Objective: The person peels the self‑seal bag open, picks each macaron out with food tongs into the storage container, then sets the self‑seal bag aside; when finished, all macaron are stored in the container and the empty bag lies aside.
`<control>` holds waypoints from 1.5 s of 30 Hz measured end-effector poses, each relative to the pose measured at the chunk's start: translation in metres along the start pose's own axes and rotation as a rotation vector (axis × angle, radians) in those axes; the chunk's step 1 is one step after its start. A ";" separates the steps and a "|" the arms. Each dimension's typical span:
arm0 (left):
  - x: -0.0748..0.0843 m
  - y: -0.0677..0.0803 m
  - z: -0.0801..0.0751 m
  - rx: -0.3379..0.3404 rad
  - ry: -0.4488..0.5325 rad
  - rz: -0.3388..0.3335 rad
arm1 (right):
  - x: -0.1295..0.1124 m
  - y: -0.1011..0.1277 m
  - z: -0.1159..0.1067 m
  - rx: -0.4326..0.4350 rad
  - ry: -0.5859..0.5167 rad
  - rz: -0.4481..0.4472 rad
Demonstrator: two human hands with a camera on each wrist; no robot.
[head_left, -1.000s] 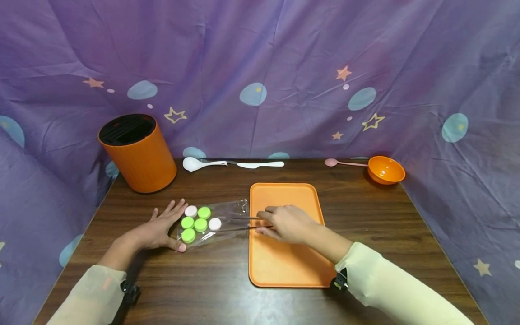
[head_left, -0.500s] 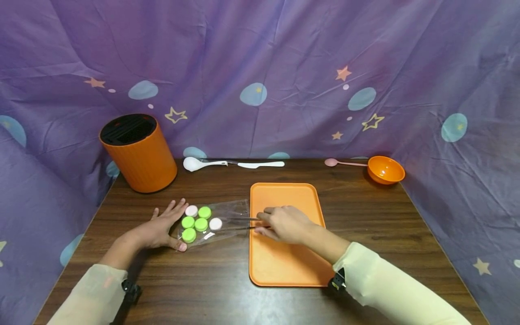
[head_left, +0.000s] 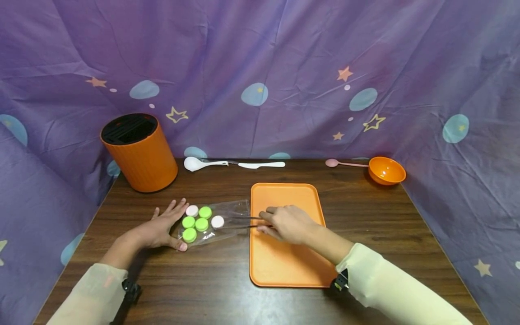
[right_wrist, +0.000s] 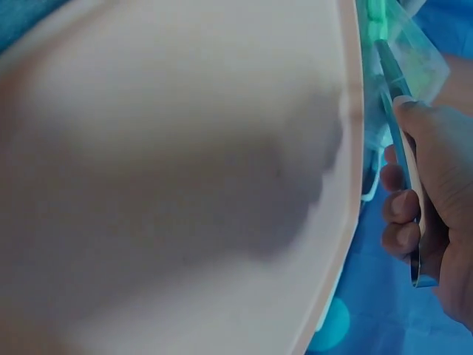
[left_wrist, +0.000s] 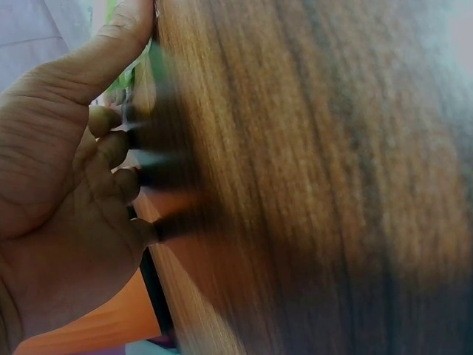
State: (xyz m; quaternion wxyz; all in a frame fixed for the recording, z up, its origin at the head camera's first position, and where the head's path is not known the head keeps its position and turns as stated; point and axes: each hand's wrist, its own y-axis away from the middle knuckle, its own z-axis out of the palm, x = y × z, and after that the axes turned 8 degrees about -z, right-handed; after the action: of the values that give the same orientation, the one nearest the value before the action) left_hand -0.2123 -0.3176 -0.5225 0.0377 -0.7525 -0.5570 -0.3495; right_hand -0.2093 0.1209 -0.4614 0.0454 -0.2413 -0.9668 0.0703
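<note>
Table layout, seen from the head camera

The clear plastic bag of green and pink round caps (head_left: 209, 222) is lying at centre left on the dark wooden table (head_left: 211, 280), just left of the flat orange plastic tray (head_left: 284, 266); the ribbed orange cylinder holder (head_left: 140, 153) is standing at upper left, the white plastic spoon (head_left: 203, 163) and white plastic knife (head_left: 262, 164) are lying behind the tray, and the small orange bowl (head_left: 386, 170) is sitting at upper right beside the pink spoon (head_left: 345, 163).

Wooden table (head_left: 227, 275) with orange tray (head_left: 284, 266), bag (head_left: 231, 210)
</note>
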 end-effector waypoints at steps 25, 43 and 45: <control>0.032 0.016 -0.011 -0.042 0.039 0.009 | 0.039 0.074 -0.027 0.111 0.045 0.149; 0.041 0.016 -0.016 -0.065 0.006 -0.059 | 0.076 0.083 0.001 0.072 0.000 0.309; 0.037 0.015 -0.014 -0.061 0.023 -0.040 | 0.077 0.080 0.003 0.064 0.001 0.315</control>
State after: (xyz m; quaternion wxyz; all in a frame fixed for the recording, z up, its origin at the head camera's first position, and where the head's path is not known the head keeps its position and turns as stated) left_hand -0.2007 -0.2990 -0.4858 0.0142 -0.7380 -0.5605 -0.3756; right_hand -0.2401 0.2270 -0.4731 0.0422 -0.3884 -0.9143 0.1071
